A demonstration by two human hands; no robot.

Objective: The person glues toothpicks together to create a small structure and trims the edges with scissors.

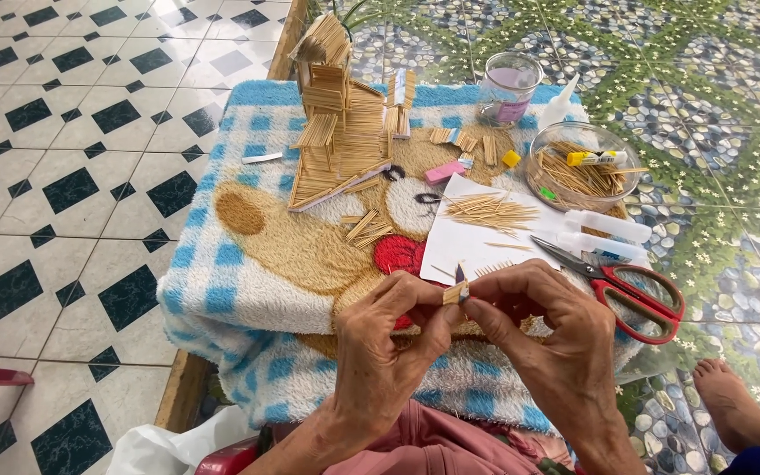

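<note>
Two hands meet low over the front edge of the counter point(222, 308), which is draped in a blue-checked towel with a bear on it. The left hand point(380, 347) and the right hand point(543, 325) both pinch a small bundle of toothpicks point(456, 293) between thumb and fingertips, fingers closed tight round it from either side. Something thin and dark stands up from the bundle's top; it may be a blade tip, but it is too small to tell.

Just beyond the hands lies a white sheet of paper point(472, 251) with loose toothpicks point(490, 209) scattered across it. Red-handled scissors point(626, 286) rest beside the right hand, blades open. Farther back stands a little house built of toothpicks point(340, 123), with a clear bowl point(584, 167) of more sticks to its right and a clear jar point(507, 88) behind that. A bare foot point(732, 400) shows on the pebble-patterned floor at right.
</note>
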